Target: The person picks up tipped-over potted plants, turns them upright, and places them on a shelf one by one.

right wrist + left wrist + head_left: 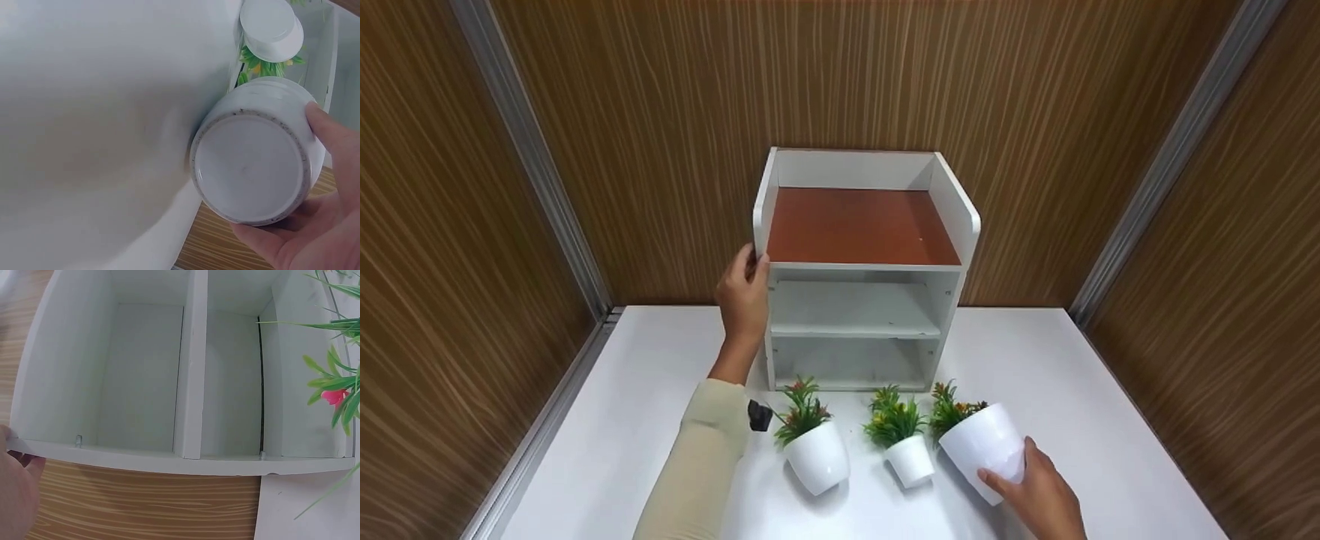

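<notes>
the large white pot [984,448] lies tilted at the near right of the desk [1095,420], the right hand [1039,495] cupping its base with fingers [332,132] curled round the wall, while the left hand [744,294], arm stretched forward, grips the white shelf unit [861,270] by its left side panel.

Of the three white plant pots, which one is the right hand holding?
The rightmost pot, the largest of the three. The right hand grips its base; the middle pot and left pot stand untouched.
</notes>
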Action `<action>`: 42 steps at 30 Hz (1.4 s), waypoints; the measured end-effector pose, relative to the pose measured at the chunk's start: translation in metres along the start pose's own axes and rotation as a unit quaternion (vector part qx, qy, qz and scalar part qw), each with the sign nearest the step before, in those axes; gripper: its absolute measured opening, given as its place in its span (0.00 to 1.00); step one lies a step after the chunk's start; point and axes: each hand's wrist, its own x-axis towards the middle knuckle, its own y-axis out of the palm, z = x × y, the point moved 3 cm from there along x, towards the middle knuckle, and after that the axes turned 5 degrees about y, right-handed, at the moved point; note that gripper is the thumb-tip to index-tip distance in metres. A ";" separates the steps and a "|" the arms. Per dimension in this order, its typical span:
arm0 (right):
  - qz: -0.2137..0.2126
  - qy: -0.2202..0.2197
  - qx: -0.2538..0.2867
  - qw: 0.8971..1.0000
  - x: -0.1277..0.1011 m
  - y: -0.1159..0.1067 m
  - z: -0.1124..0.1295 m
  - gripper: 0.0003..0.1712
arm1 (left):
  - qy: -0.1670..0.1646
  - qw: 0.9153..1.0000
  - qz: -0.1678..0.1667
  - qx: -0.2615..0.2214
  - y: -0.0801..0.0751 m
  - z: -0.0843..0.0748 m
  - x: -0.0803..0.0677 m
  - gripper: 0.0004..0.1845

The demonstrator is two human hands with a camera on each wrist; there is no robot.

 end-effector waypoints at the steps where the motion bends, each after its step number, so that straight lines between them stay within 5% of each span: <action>1: -0.005 -0.004 0.005 1.000 -0.001 0.000 -0.001 0.73 | 0.001 1.000 0.001 -0.001 0.000 0.000 0.000 0.21; 8: -0.038 -0.010 0.037 0.999 -0.001 0.004 -0.006 0.64 | 0.002 1.000 0.004 -0.001 0.002 0.000 0.001 0.21; 30: -0.102 0.014 0.151 0.983 0.012 0.022 -0.006 0.58 | -0.009 1.000 0.005 -0.004 0.001 -0.002 0.003 0.22; 42: -0.121 0.003 0.118 0.986 0.006 0.012 -0.015 0.59 | -0.011 1.000 0.007 0.000 0.005 -0.005 0.002 0.21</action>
